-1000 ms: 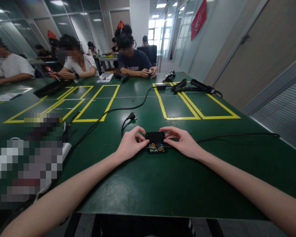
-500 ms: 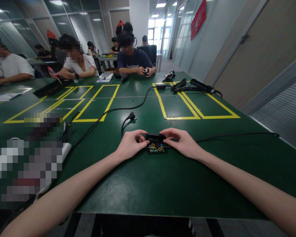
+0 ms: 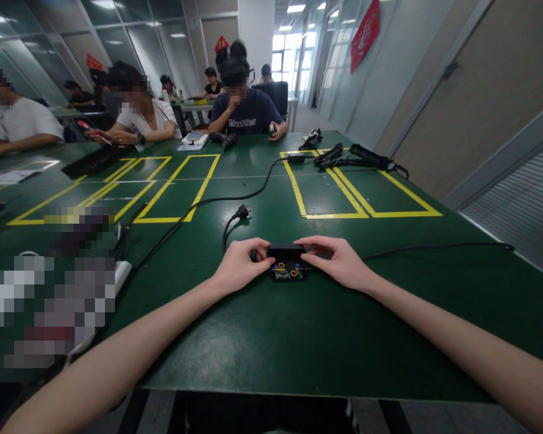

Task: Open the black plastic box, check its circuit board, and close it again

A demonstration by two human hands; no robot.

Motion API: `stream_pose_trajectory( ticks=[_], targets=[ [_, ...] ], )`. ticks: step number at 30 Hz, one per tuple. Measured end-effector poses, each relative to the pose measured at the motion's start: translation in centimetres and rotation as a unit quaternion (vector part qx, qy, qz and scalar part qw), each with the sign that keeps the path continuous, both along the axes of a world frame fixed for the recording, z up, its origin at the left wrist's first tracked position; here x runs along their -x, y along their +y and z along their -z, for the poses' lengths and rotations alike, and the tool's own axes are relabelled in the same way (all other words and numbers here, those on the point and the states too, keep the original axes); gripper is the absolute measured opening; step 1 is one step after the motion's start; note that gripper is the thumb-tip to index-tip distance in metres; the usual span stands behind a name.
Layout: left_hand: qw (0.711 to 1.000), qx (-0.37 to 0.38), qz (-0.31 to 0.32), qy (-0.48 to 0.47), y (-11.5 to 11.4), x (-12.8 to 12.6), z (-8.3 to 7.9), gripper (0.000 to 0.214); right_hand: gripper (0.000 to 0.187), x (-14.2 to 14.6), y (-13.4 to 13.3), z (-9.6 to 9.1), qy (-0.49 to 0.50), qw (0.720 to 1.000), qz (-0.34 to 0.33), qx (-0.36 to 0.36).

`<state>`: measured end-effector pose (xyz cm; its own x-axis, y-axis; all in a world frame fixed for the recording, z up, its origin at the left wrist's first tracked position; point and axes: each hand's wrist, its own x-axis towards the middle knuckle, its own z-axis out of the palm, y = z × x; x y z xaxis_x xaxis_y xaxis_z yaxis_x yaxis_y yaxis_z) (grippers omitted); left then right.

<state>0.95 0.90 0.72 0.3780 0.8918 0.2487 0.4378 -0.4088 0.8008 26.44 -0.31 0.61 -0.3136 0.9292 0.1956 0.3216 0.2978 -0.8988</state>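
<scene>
A black plastic cover (image 3: pixel 286 250) is pinched at its two ends, my left hand (image 3: pixel 241 265) at one and my right hand (image 3: pixel 335 260) at the other. Both hands are closed, thumb against fingers. Just below and nearer to me lies the lower half of a power adapter, its circuit board (image 3: pixel 288 272) with ring-shaped copper coils exposed. The cover stands tilted over the board's far edge; whether they touch I cannot tell. Beyond my left hand, a black power plug (image 3: pixel 242 212) rests on its short cord. Another black cord (image 3: pixel 434 246) runs off to the right from behind my right hand.
Yellow tape rectangles (image 3: pixel 335 215) mark the green table (image 3: pixel 235 355). A long cable (image 3: pixel 235 198) crosses it to a black adapter (image 3: pixel 298 158) near some black tools (image 3: pixel 366 158). Blurred-out items and a white strip (image 3: pixel 122 274) lie left. Co-workers (image 3: pixel 248 108) sit across.
The black cover has tipped slightly, showing more of its outer face. My hands have barely moved. The co-worker opposite has raised one hand towards the head.
</scene>
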Motion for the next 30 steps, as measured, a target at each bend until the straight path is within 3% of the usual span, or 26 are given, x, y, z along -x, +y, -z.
stream_pose_trajectory(
  ticks=[19, 30],
  targets=[
    [1.000, -0.003, 0.011, 0.024, -0.24, 0.02, -0.54, 0.015, 0.037, -0.14, 0.14, -0.03, 0.016, 0.998, -0.033, 0.044],
    [0.998, 0.033, 0.050, -0.023, -0.10, 0.63, -0.77, 0.041, 0.030, -0.57, 0.09, -0.55, 0.012, 0.996, -0.080, 0.023]
  ],
)
